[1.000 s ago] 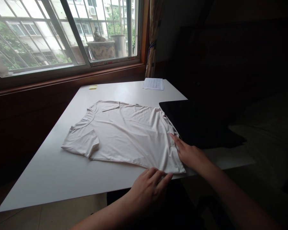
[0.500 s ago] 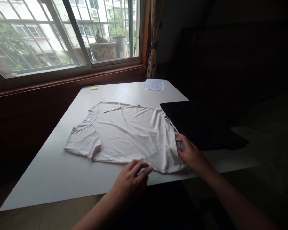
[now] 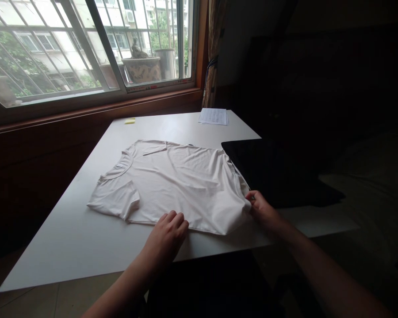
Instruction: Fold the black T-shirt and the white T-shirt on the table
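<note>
A white short-sleeved T-shirt (image 3: 179, 185) lies spread on a white table, its collar to the left and its hem to the right. At the shirt's near side edge, my left hand (image 3: 168, 232) is closed with bent fingers over the fabric; its thumb is hidden. My right hand (image 3: 263, 212) pinches the hem near its lower right corner and lifts it slightly, so the fabric bulges there. Wrinkles run through the shirt toward that corner.
Dark cloth (image 3: 272, 172) lies on the table (image 3: 69, 229) right of the hem. Printed papers (image 3: 213, 116) and a yellow note (image 3: 130, 120) sit at the far edge. Behind stands a barred window (image 3: 86, 48) with a curtain (image 3: 212, 57) beside it.
My left hand has moved left along the shirt's near edge, and its fingers have curled in. My right hand has closed on the hem, raising and bunching the corner.
</note>
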`<state>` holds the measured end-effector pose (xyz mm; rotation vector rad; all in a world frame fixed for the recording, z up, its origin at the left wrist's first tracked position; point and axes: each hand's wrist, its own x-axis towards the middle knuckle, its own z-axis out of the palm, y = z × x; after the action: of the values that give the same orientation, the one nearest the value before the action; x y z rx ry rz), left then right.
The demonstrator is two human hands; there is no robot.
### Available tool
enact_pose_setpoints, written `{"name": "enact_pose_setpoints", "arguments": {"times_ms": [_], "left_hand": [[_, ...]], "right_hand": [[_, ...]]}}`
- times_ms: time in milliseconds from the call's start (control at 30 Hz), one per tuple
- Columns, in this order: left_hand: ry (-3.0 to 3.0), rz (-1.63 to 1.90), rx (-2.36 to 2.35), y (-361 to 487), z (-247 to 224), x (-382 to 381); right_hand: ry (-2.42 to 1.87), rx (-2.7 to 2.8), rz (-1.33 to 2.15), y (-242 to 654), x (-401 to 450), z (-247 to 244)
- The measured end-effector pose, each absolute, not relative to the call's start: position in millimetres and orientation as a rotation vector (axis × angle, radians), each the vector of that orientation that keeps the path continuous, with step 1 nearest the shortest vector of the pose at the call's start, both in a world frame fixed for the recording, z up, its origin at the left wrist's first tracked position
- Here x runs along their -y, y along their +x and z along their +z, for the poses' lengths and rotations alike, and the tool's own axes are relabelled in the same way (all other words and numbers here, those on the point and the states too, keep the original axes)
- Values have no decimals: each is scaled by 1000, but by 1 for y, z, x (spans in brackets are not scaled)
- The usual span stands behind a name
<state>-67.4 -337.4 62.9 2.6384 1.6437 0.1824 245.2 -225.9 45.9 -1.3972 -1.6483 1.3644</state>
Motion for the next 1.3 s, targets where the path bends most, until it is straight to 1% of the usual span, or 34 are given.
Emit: {"name": "enact_pose_setpoints", "arguments": {"times_ms": [200, 300, 533, 700, 833, 933, 1000, 1067, 1167, 1233, 1300], "left_hand": [[2656, 145, -1629, -68, 61, 338], [2658, 142, -1617, -69, 61, 339], [2614, 152, -1510, -74, 60, 342], [2585, 187, -1505, -80, 60, 345], [2586, 114, -1531, -83, 63, 345], [2597, 79, -1567, -81, 62, 344], [2607, 79, -1588, -77, 61, 344], [2614, 94, -1610, -73, 59, 345], [2609, 132, -1659, -69, 54, 349], [2601, 163, -1696, -66, 51, 353], [2592, 195, -1729, -64, 47, 357]], "right_hand": [[-1471, 1672, 1561, 250, 229, 43], [-1463, 1762, 1564, 251, 229, 44], [-1490, 1925, 1290, 269, 225, 23], [-1526, 2135, 1003, 280, 229, 19], [-1492, 2335, 731, 278, 231, 38], [-1553, 2385, 354, 264, 228, 62], [-1483, 2410, 169, 243, 224, 77], [-1246, 2494, 181, 213, 221, 84], [-948, 2642, 284, 163, 217, 79], [-878, 2728, 230, 137, 214, 68], [-908, 2781, 113, 123, 211, 56]]}}
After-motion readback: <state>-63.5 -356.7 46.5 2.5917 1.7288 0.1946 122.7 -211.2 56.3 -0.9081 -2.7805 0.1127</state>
